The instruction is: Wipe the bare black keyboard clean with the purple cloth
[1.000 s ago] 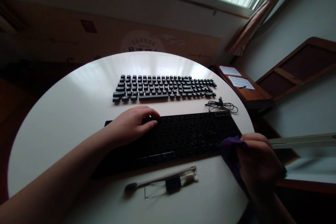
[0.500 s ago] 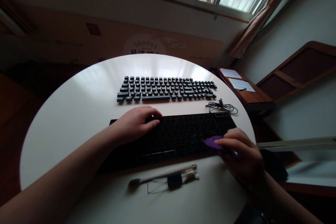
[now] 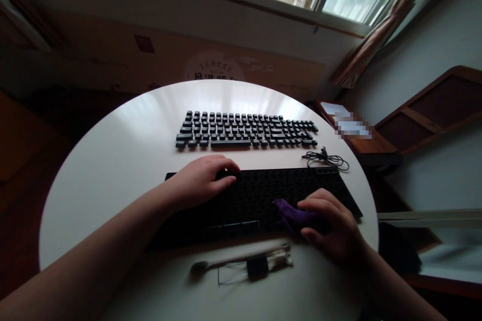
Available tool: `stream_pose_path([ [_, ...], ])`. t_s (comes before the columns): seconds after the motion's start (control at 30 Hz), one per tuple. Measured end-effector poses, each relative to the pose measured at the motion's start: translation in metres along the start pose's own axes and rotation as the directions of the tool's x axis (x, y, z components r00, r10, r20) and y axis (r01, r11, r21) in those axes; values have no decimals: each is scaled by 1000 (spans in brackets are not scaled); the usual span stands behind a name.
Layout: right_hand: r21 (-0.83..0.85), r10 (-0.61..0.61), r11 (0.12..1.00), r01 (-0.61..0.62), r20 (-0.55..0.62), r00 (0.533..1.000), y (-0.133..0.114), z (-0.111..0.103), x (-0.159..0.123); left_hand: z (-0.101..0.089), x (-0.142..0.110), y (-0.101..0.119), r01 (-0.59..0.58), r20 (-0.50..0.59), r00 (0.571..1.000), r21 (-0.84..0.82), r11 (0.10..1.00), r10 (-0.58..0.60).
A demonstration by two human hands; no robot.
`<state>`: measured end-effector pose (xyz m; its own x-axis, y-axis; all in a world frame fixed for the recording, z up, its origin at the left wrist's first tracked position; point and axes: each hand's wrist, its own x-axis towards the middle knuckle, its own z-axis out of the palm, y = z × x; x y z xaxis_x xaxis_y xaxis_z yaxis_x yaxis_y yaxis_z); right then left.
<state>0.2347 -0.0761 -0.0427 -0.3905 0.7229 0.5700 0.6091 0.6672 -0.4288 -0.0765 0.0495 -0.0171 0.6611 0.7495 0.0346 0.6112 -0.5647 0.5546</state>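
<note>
A black keyboard with its keycaps off lies across the white round table. My left hand rests on its upper left part, fingers curled at the far edge and thumb bent on the near side, holding it. Over the lower right part, my right hand has a purple cloth loosely between thumb and fingers, with the cloth's tip on the key area. The palm side of the right hand is hidden. Beyond the keyboard, the loose black keycaps stand in keyboard order.
A coiled black cable lies at the keyboard's upper right. Near me are a toothbrush-like brush and a black binder clip with wire arms. A wooden side table with papers stands past the right edge.
My right hand has loosened its pinch, and the cloth has moved left and spread over the keyboard. My left hand stays on the keyboard. The view has shifted slightly.
</note>
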Motion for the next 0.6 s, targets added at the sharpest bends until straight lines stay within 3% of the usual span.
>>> stream_pose_path([
  [0.1, -24, -39, 999, 38, -22, 999, -4, -3, -1, 0, 0, 0, 8, -5, 1000, 3, 1000, -8],
  [0.27, -177, -56, 981, 74, 104, 993, -12, 0, 2, 1, 0, 2, 13, -16, 1000, -2, 1000, -13],
  [0.37, -159, -37, 986, 55, 113, 993, -13, 1, 2, 0, 0, 3, 25, -14, 1000, 1, 1000, -25],
  [0.43, -47, -25, 999, 26, 13, 1000, -11, 0, 0, 0, 0, 3, 31, -9, 999, 5, 1000, -30],
  [0.5, 92, 70, 994, -58, -134, 988, -5, -4, -3, 0, 0, 3, 34, -6, 999, 8, 999, -34],
  [0.6, 310, 338, 918, -247, -285, 897, 5, -13, -7, -1, 0, 3, 33, -9, 999, 12, 999, -33],
])
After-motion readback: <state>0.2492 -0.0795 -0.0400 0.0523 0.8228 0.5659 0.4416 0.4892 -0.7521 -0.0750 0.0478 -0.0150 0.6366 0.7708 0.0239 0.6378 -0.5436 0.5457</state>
